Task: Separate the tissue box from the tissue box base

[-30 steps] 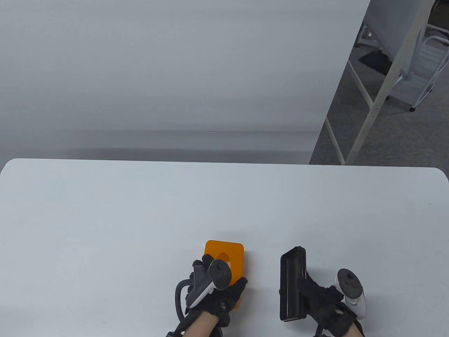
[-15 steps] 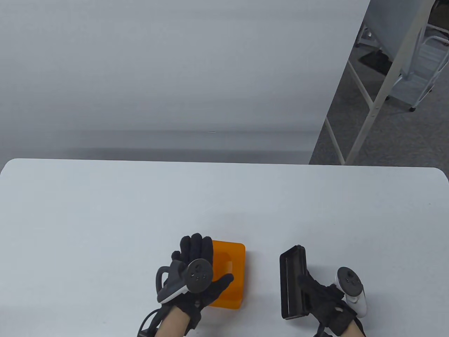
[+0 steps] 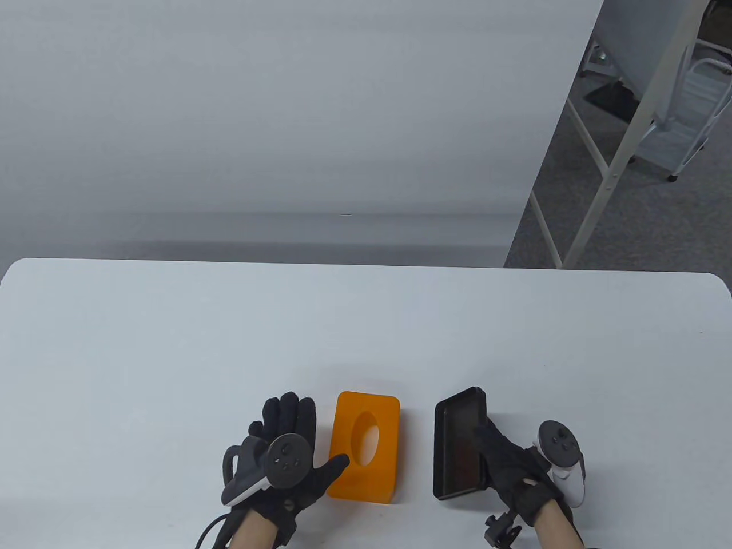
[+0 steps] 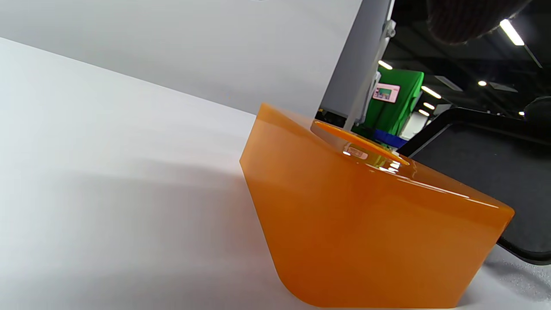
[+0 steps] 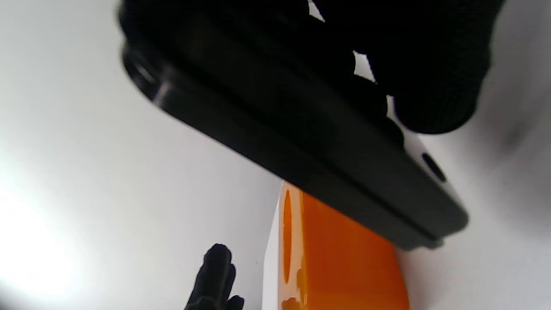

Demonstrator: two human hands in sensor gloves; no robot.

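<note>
We find no readable brand, label or writing on either task part; a small sign on green equipment in the background of the left wrist view is too small to read. The orange tissue box [image 3: 366, 446] stands on the white worktop [image 3: 171, 354] near its front edge, oval opening upward, and what lies inside that opening cannot be made out. The black tissue box base [image 3: 459, 443] is just to its right, apart from it, with a gap of worktop between the two. The base is a shallow tray with a raised rim; we see its dark inner face in the table view, and nothing can be made out in it. We cannot tell whether the base rests flat or is tilted off the worktop. Our right hand [image 3: 514, 466] holds the base along its right edge, thumb over the inner face; the remaining fingers are hidden behind the base, and in the right wrist view they appear only as blurred black shapes. Our left hand [image 3: 286, 457] lies spread wide beside the left side of the box, holding nothing, thumb tip at or very near the box wall; contact cannot be confirmed. The left wrist view shows no fingers. Both wrists are cut off by the bottom edge of the table view.
</note>
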